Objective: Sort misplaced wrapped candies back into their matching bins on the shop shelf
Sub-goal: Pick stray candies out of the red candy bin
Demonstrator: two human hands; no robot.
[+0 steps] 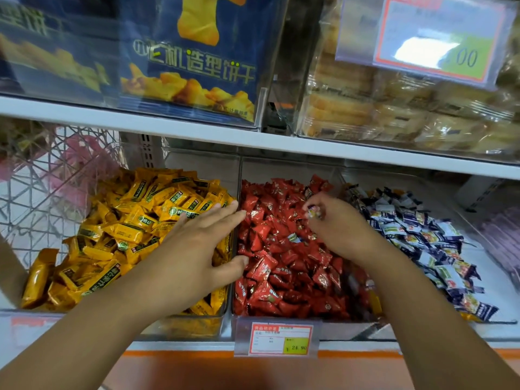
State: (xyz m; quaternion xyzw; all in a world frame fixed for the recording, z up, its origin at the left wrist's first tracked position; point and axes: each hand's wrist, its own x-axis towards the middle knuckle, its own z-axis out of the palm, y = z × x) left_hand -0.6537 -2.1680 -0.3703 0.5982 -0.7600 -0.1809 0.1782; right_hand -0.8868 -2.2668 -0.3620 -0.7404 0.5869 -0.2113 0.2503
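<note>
Three clear bins stand side by side on the shelf. The left bin (180,326) holds yellow wrapped candies (132,220), the middle bin (237,175) red ones (275,260), the right bin (495,294) navy-and-white ones (427,240). My left hand (202,243) lies flat with straight fingers over the divider between the yellow and red bins. My right hand (334,229) hovers over the red bin and pinches a small light-coloured wrapped candy (313,212) in its fingertips. A light candy (294,237) lies among the red ones.
The shelf above (197,133) carries blue biscuit bags (194,66) and clear-wrapped pastries (394,114). A wire basket (42,175) stands to the left. A price tag (278,337) hangs on the orange shelf edge below the red bin.
</note>
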